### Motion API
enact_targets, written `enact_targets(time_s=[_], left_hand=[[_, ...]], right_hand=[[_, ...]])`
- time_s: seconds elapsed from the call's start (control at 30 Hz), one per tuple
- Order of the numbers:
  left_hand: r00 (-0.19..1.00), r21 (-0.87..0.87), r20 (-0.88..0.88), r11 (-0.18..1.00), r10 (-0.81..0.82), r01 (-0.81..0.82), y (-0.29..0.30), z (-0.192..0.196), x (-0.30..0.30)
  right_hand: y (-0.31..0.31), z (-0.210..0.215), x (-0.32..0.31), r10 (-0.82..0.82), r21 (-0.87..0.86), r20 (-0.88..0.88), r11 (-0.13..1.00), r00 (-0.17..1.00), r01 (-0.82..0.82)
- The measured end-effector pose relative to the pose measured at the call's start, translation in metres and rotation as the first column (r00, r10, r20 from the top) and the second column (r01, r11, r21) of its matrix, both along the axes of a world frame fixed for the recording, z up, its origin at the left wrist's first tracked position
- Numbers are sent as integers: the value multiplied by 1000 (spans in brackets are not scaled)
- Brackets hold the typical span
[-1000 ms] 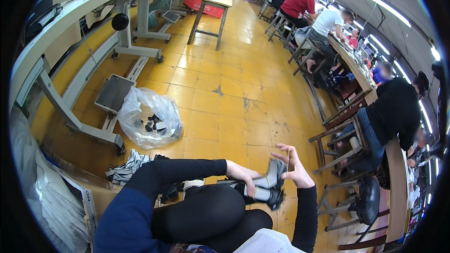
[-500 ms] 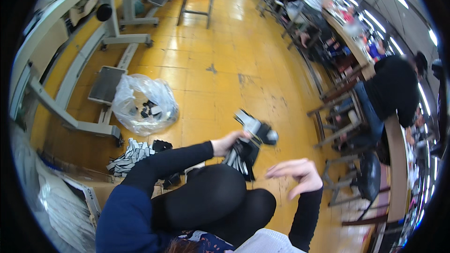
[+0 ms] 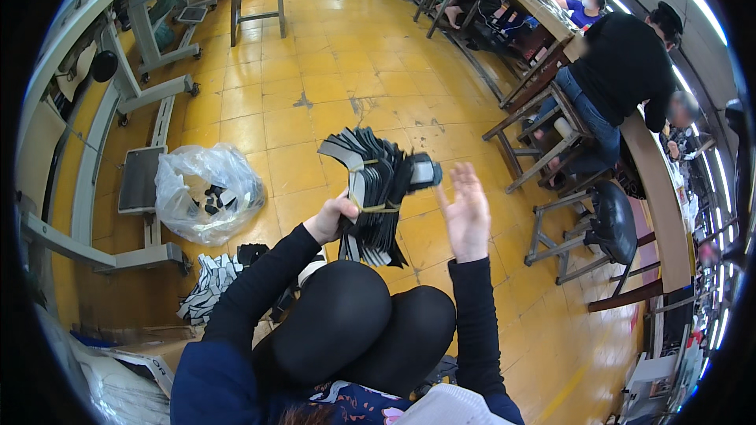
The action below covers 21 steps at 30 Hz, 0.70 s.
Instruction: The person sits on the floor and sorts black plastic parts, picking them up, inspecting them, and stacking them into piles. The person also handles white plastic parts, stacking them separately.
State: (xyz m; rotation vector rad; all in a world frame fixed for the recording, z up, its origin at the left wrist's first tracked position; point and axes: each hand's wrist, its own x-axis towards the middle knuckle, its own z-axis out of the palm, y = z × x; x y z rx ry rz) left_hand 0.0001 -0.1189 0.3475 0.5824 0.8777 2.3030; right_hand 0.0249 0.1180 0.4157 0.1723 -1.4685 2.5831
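My left hand (image 3: pixel 334 219) is closed around the near side of a thick bundle of black and grey cut pieces (image 3: pixel 378 189), held up above my knees. Yellowish rubber bands (image 3: pixel 379 208) wrap the bundle, whose layers fan out at both ends. A smaller stack of black pieces with a pale grey top (image 3: pixel 424 172) juts out on the bundle's right side. Just beyond it, my right hand (image 3: pixel 467 212) is raised with the fingers stretched out, apart from the bundle and holding nothing.
A clear plastic bag (image 3: pixel 209 193) with small dark pieces stands on the floor at left, near a pile of striped pieces (image 3: pixel 209 287). Grey machine frames (image 3: pixel 98 134) line the left side. Stools (image 3: pixel 610 216) and people at a long bench (image 3: pixel 661 197) are at right.
The bundle has been lifted and turned, so its layers face up more fully. My right hand has moved up and straightened its fingers. The whole view has shifted.
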Motion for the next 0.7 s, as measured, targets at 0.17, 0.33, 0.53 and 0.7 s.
enact_targets(time_s=[0.17, 0.33, 0.53, 0.7], left_hand=[[1000, -214, 4, 976, 29, -27, -3, -5, 5], [874, -680, -372, 733, -313, -26, 1, 47, 5], [723, -756, -356, 637, -593, 150, 21, 36, -4], [680, -819, -266, 533, -683, 215, 31, 33, -9]], right_hand=[[-16, 20, 9, 282, 440, 19, 859, 959, -262], [6, 30, -12, 348, 466, 133, 805, 928, -369], [-1, 50, -27, 563, 720, 222, 455, 796, -523], [-13, 71, -13, 673, 894, 90, 271, 734, -358]])
